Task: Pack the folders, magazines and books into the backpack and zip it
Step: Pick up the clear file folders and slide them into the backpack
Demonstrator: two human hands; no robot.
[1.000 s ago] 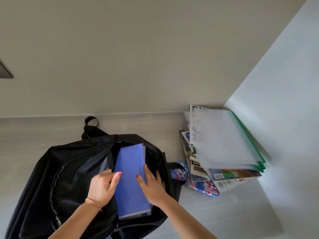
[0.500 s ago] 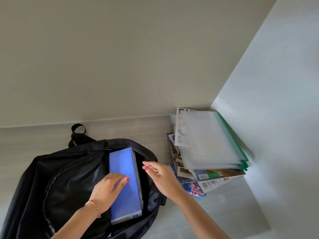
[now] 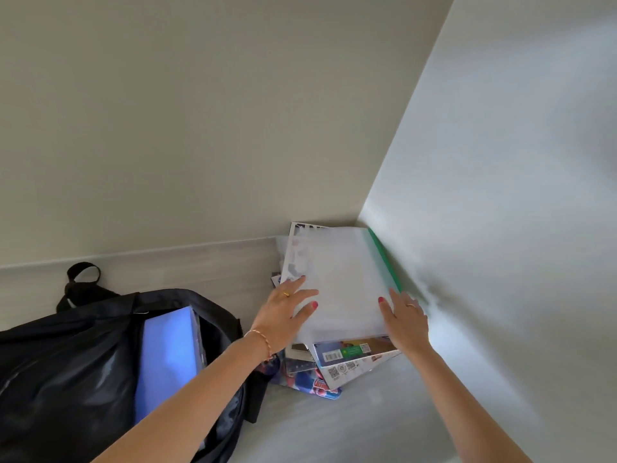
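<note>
The black backpack [image 3: 66, 362] lies unzipped at the lower left, with a blue folder [image 3: 167, 359] standing in its mouth. In the corner to the right sits a stack of magazines and books [image 3: 347, 359], topped by a translucent white folder with a green spine [image 3: 344, 275]. My left hand [image 3: 287, 312] rests on that folder's left edge, fingers and thumb spread out straight. My right hand [image 3: 404, 319] holds its right near corner, thumb on top and fingers curled over the green edge.
Walls meet right behind and to the right of the stack, close to the green spine. The grey desk surface [image 3: 334, 429] runs in front of the stack. The backpack's carry loop [image 3: 83, 275] lies toward the back wall.
Both hands left the blue folder in the backpack and reached right to the top folder of the stack. The view swung right and closer.
</note>
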